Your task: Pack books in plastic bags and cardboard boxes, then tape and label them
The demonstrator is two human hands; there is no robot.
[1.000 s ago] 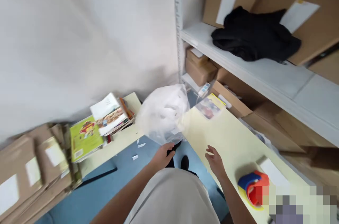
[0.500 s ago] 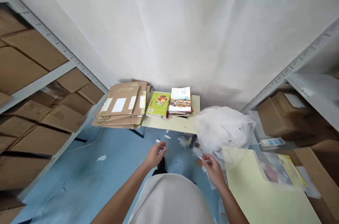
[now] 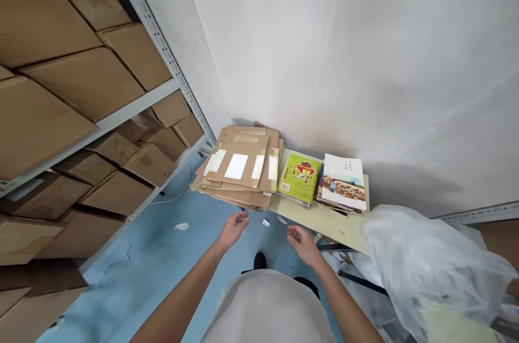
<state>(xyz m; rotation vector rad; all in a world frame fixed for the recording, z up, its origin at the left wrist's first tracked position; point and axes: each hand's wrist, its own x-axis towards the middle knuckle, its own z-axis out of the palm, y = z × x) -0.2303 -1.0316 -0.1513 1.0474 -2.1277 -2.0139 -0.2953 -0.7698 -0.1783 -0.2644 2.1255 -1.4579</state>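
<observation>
My left hand (image 3: 232, 230) hangs in the air in front of the bench, fingers loosely curved and apart, holding nothing. My right hand (image 3: 302, 243) is likewise unoccupied, its fingers spread, nearer the bench edge. Just beyond my left hand lies a stack of flattened cardboard boxes (image 3: 235, 166), with white labels and tape on the top sheet. To its right on the pale yellow bench (image 3: 324, 224) sits a green book (image 3: 299, 178). Beside that is a pile of books (image 3: 343, 182) with a white illustrated cover on top. Neither hand touches these things.
Shelves (image 3: 138, 102) packed with cardboard boxes (image 3: 87, 81) run along the left. A large translucent plastic bag (image 3: 433, 262) bulges at the right. Scraps of paper (image 3: 181, 226) litter the blue floor (image 3: 162, 262). A pale wall (image 3: 304, 62) stands behind the bench.
My view has swung left, so the bench and its piles sit further right in the picture. My right hand has come closer to my left; both stay free of objects.
</observation>
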